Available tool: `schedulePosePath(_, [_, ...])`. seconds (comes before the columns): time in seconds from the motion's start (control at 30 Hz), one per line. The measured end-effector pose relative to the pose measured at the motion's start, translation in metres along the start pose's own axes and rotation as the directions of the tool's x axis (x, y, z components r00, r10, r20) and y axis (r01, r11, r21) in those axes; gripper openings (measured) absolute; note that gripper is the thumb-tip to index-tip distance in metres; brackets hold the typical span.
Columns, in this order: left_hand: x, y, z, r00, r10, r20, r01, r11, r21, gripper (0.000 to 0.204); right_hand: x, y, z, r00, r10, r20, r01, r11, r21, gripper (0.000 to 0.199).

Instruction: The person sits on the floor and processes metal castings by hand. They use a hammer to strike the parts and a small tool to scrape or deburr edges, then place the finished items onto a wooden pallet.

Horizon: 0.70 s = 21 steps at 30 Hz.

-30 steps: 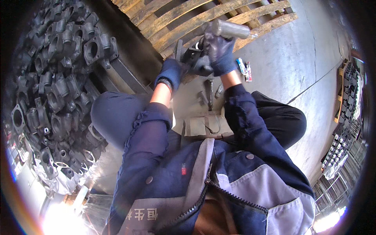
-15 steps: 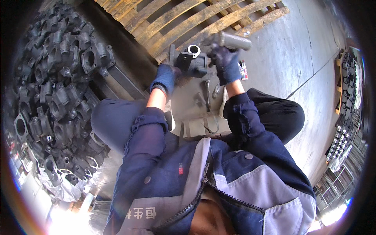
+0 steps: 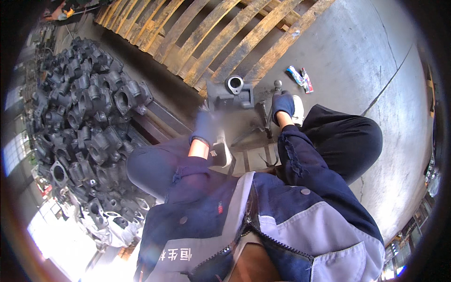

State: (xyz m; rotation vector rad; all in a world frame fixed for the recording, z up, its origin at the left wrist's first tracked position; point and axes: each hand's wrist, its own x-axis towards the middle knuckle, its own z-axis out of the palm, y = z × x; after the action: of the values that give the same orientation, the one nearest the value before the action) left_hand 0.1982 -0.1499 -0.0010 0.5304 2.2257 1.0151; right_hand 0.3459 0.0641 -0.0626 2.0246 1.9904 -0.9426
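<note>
Head view, looking down: blurred left hand (image 3: 205,124) near the dark metal casting (image 3: 229,102), impossible to tell whether open or closed. Down on the floor (image 3: 350,56), that casting, right by the near edge of the wooden pallet (image 3: 282,49). Right hand (image 3: 283,102) curled beside a round-ended metal tool (image 3: 278,84), grip unclear. Piled castings (image 3: 96,152) crowding the left; wide open room to the right, beyond small packets (image 3: 295,75).

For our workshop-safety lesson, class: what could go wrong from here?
Castings heaped beside the left knee could slide against it. The right hand is close to a white shoe; anything dropped there might strike it. Dark tools lying beside that hand might get knocked.
</note>
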Motion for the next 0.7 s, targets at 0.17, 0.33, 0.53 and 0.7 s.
schedulePosePath(0.17, [0.001,-0.038,-0.005,0.996,-0.014,0.086,0.002,0.990,0.142,0.032,-0.052,-0.038,-0.003,0.965,-0.064,0.253,-0.095,0.816,0.570,0.060])
schedulePosePath(0.33, [-0.008,0.003,-0.022,0.978,-0.211,0.002,0.175,0.816,0.551,0.051,-0.080,-0.026,0.043,0.910,-0.227,0.348,-0.095,0.702,0.706,0.050])
schedulePosePath(0.53, [-0.029,0.080,-0.061,0.851,-0.523,0.052,0.487,0.822,0.295,0.039,-0.112,-0.069,-0.014,0.661,-0.085,0.745,-0.670,0.380,0.638,0.042])
schedulePosePath(0.7, [-0.034,0.058,-0.072,0.907,-0.399,0.137,0.338,0.880,0.333,0.037,-0.121,-0.071,-0.031,0.642,-0.043,0.766,-0.685,0.417,0.597,0.052])
